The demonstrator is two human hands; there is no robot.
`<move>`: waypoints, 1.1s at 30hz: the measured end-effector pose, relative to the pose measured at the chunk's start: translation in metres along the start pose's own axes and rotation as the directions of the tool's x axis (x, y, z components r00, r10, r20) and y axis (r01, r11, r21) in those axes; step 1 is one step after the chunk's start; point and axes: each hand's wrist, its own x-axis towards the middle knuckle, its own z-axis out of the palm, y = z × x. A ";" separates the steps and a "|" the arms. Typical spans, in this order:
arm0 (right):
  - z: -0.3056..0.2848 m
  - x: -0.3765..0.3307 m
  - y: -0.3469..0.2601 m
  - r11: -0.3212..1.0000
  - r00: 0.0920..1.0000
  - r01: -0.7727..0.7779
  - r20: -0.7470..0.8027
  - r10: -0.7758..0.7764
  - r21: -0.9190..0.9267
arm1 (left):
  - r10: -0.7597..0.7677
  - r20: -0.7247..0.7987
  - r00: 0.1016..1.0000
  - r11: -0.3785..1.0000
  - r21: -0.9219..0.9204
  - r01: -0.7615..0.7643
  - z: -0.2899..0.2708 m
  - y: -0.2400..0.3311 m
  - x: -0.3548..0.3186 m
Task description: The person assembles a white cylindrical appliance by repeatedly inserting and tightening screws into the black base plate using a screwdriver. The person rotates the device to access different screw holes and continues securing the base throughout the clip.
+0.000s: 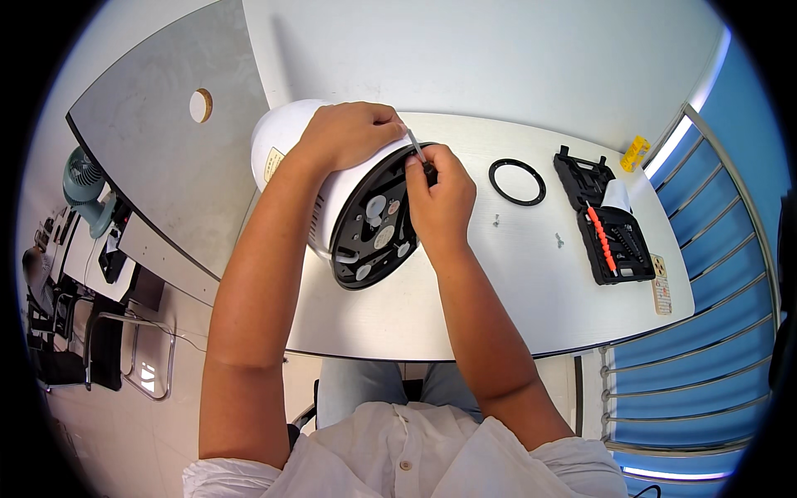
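A rounded white appliance [278, 137] lies tipped on the table, its black underside [353, 224] facing right and toward me. Round pale feet and a label show on that underside. My left hand [349, 133] rests over the white shell, thumb and forefinger closed together at the tip of a screwdriver [418, 148]. Whatever lies between those fingertips is too small to make out. Around the dark handle of the screwdriver my right hand [444, 191] is closed, beside the upper rim of the base. The metal shaft slants up and left from it.
Right of my hands lie a black ring [496, 183] and small screws [496, 221]. Farther right are an opened black tool case [618, 274] with an orange flexible shaft [602, 241], a remote control [661, 286] and a yellow object [635, 154]. A grey partition [158, 141] stands left; metal railings [722, 274] run right.
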 end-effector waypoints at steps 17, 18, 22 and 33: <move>0.001 0.001 -0.008 0.996 0.999 -0.047 0.013 0.048 -0.077 | 0.012 -0.032 0.999 1.000 0.015 -0.012 0.001 -0.002 0.000; 0.002 0.000 -0.007 0.996 0.998 -0.060 0.008 0.060 -0.065 | 0.012 -0.027 1.000 1.000 0.014 -0.012 0.001 -0.002 0.000; 0.002 -0.002 -0.007 0.997 0.997 -0.075 -0.017 0.075 -0.005 | 0.028 -0.018 0.999 1.000 0.014 -0.028 0.003 -0.004 0.004; -0.003 0.000 -0.008 0.961 0.967 -0.256 0.037 0.254 0.106 | -0.009 0.014 1.000 1.000 0.017 0.009 0.000 0.002 0.004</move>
